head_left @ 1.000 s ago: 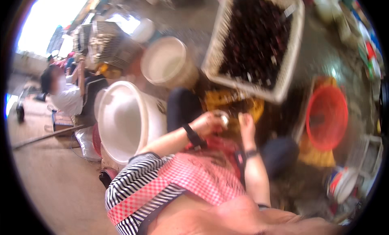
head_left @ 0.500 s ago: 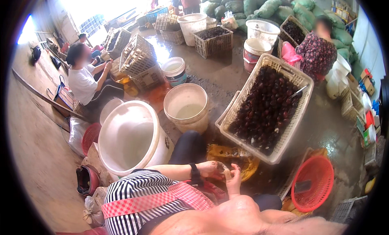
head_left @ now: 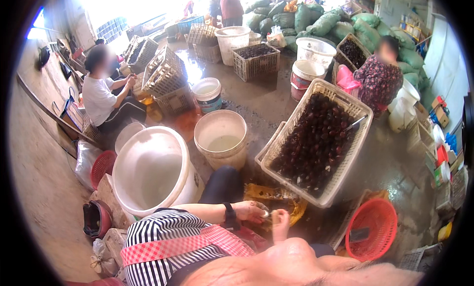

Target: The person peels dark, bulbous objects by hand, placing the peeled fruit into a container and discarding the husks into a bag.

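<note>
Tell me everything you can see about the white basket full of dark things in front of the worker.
The white basket is a rectangular crate of openwork plastic lattice, with a thick rim and slanted walls. It sits tilted on the wet concrete floor, just beyond the yellow tray. It is heaped with small dark, glossy, rounded pieces, perhaps shellfish or nuts; the picture cannot settle which. A thin pale stick lies at its far corner. A second white rim shows against its left side. No hand touches it.
</note>
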Action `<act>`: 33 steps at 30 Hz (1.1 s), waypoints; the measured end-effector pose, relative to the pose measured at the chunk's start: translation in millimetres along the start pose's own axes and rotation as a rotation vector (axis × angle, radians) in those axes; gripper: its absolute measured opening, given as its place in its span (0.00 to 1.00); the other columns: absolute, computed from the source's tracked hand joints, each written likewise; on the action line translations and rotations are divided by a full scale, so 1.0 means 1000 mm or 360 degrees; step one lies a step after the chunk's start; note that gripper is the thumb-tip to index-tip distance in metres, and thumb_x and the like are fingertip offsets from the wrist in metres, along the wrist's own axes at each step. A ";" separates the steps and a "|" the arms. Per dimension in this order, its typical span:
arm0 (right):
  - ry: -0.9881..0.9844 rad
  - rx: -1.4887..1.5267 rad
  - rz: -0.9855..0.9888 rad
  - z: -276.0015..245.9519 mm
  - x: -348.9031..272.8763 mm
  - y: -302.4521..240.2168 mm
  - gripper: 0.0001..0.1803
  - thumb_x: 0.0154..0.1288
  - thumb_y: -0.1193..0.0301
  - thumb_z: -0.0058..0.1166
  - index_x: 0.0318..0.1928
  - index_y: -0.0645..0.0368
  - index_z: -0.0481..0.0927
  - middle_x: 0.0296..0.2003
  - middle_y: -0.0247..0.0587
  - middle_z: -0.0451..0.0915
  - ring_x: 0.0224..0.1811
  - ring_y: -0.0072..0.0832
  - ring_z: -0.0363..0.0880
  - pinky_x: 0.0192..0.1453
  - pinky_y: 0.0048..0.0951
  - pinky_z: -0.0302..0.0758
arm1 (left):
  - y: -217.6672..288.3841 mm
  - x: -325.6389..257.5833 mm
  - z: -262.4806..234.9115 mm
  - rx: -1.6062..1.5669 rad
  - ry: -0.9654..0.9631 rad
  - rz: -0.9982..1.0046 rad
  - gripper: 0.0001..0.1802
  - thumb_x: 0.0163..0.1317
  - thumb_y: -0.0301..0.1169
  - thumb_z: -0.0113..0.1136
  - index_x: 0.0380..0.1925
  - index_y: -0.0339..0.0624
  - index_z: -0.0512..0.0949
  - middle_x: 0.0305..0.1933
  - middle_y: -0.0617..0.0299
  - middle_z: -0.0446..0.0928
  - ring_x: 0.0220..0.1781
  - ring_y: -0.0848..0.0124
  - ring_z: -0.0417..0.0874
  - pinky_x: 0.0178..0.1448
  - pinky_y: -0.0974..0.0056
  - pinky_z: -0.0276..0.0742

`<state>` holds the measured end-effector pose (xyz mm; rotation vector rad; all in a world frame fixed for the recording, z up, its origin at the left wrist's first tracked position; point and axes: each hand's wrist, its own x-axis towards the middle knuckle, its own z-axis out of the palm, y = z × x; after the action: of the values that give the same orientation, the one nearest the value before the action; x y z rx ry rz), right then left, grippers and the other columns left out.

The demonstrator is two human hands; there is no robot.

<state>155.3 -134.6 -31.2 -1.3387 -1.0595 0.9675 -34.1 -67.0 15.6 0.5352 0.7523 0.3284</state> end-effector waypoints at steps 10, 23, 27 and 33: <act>-0.0246 -0.0452 -0.0162 0.006 -0.003 -0.008 0.23 0.66 0.51 0.63 0.45 0.60 0.77 0.33 0.34 0.80 0.32 0.25 0.76 0.40 0.29 0.75 | -0.009 0.005 -0.018 0.0742 -0.0093 0.0192 0.16 0.64 0.31 0.65 0.50 0.39 0.77 0.45 0.60 0.82 0.43 0.73 0.82 0.52 0.69 0.80; 0.0128 0.0007 0.0730 -0.021 0.008 -0.009 0.20 0.72 0.49 0.53 0.40 0.53 0.77 0.23 0.25 0.70 0.19 0.14 0.66 0.20 0.20 0.67 | 0.024 -0.007 -0.001 0.0306 0.0092 0.0096 0.20 0.66 0.32 0.62 0.57 0.42 0.74 0.46 0.63 0.80 0.48 0.72 0.82 0.54 0.65 0.81; 0.0259 0.0470 0.0783 -0.038 0.038 -0.061 0.19 0.74 0.50 0.50 0.38 0.52 0.78 0.21 0.23 0.69 0.18 0.12 0.66 0.19 0.17 0.69 | 0.061 -0.026 0.004 0.0172 0.0143 0.0339 0.21 0.67 0.30 0.61 0.59 0.41 0.72 0.47 0.61 0.81 0.49 0.70 0.83 0.57 0.64 0.79; 0.0153 0.0838 0.0418 -0.092 0.062 -0.169 0.18 0.75 0.53 0.51 0.43 0.56 0.78 0.26 0.24 0.70 0.23 0.12 0.65 0.28 0.20 0.77 | 0.078 -0.043 0.010 0.0192 0.0021 0.0467 0.23 0.67 0.33 0.62 0.60 0.38 0.70 0.47 0.63 0.79 0.50 0.71 0.82 0.56 0.66 0.79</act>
<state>251.5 -102.9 143.7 -1.0809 -0.5069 1.2586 -63.4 -26.2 90.4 0.7610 0.7093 0.5615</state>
